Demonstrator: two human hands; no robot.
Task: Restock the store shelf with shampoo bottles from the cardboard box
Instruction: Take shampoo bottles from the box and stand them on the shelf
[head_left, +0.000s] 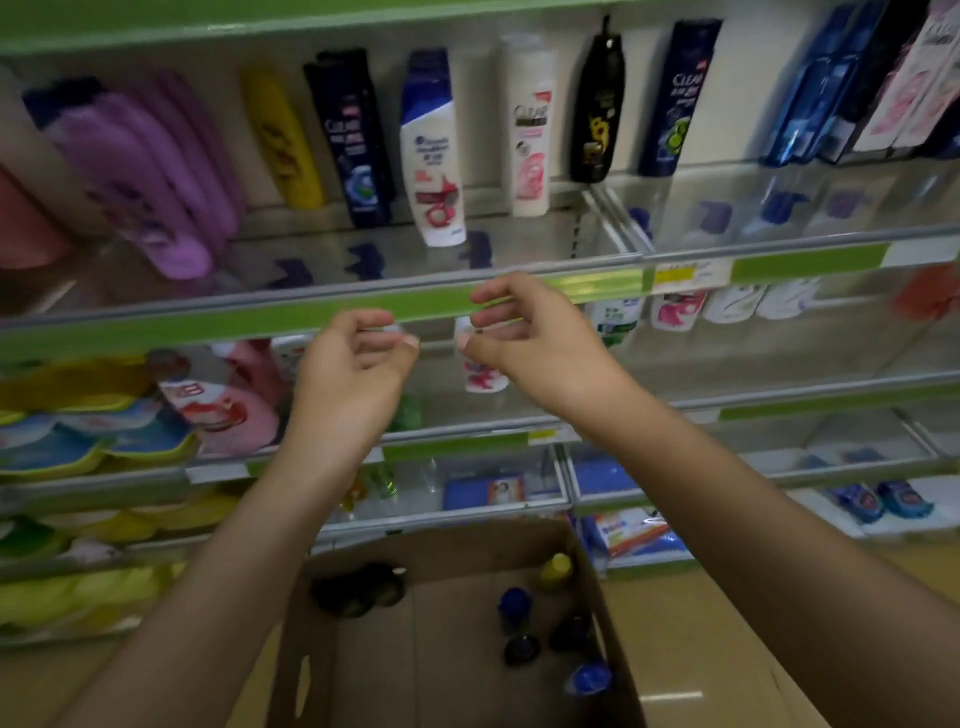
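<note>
Both my hands are raised in front of the green shelf edge (234, 319). My left hand (353, 369) and my right hand (524, 338) have loosely curled fingers and hold nothing. Behind them, on the shelf, stand a white shampoo bottle with a blue cap (434, 156), a white Clear bottle (530, 130), a dark Clear bottle (353, 140) and a black bottle (597, 104). The cardboard box (374, 675) sits open below my arms. Inside it are several bottles seen from above, among them a blue-capped one (514, 605) and a yellow-capped one (557, 567).
Purple bottles (156, 182) and a yellow bottle (283, 140) lean at the shelf's left. A blue Clear bottle (675, 98) stands further right. Lower shelves carry refill pouches (78, 436) and small packs (498, 491). The shelf front between the white bottles and the rail is bare.
</note>
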